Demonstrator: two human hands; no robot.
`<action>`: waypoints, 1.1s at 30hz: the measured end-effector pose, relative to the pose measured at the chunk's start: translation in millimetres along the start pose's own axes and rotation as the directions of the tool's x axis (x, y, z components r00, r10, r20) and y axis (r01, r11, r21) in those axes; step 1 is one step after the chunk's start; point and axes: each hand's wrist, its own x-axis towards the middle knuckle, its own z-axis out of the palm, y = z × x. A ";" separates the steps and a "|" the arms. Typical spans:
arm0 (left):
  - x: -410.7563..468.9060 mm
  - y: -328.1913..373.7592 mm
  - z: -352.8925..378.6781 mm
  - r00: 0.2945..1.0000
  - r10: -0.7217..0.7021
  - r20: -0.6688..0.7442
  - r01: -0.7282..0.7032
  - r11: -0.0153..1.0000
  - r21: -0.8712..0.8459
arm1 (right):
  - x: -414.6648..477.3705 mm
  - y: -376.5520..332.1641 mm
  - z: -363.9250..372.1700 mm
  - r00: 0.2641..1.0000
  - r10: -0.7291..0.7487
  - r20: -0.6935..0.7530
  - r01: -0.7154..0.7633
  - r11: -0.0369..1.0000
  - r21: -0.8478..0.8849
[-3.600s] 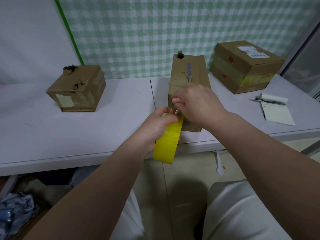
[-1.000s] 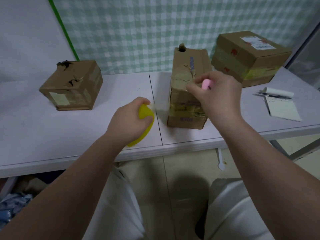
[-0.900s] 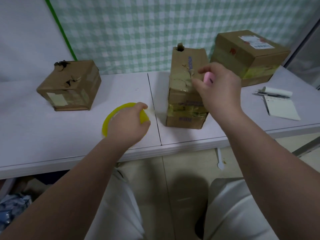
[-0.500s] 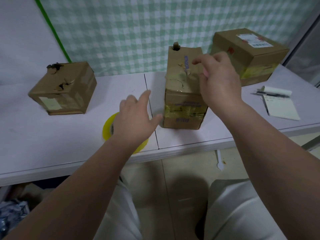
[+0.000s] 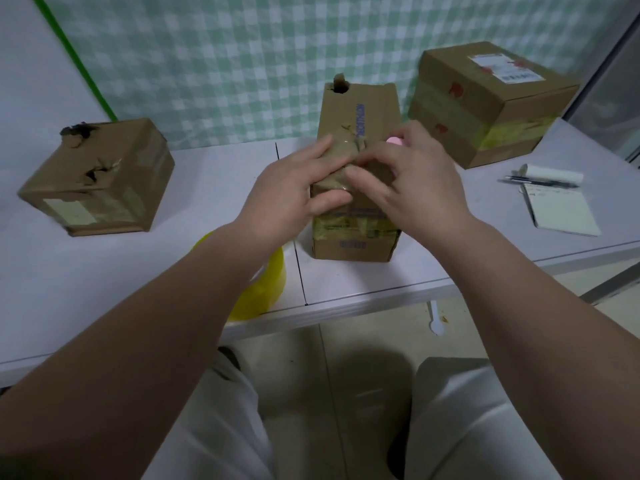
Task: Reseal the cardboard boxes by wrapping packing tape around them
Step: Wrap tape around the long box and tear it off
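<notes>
Presently the left hand [image 5: 294,195], fingers flat, and the right hand [image 5: 412,188], curled round a pink tool [image 5: 394,141], press tape onto the upright box [image 5: 356,109] mid-counter [image 5: 214,188]; uneven pressure could tip it or crease the tape, and the roll [image 5: 263,296] lies near the edge.

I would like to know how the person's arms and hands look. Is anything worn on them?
Both forearms are bare as far as the picture shows; no sleeve comes into view. The left hand and the right hand wear no gloves, and no ring, watch or bracelet shows. Below the arms, the legs are covered by light clothing.
</notes>
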 end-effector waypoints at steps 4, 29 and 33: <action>0.2 -7.2 -2.4 0.998 0.057 0.041 -0.060 0.996 0.071 | -1.0 1.9 2.6 0.999 -0.036 -0.002 0.036 0.999 0.003; 0.8 -10.2 -19.7 0.981 0.030 0.194 -0.068 0.978 0.195 | -11.1 -13.6 -5.4 0.994 0.061 0.090 -0.043 0.981 -0.188; 0.1 -6.6 -19.5 0.983 0.022 0.185 -0.062 0.975 0.214 | -12.4 -18.4 -3.1 0.995 0.082 0.062 -0.067 0.976 -0.208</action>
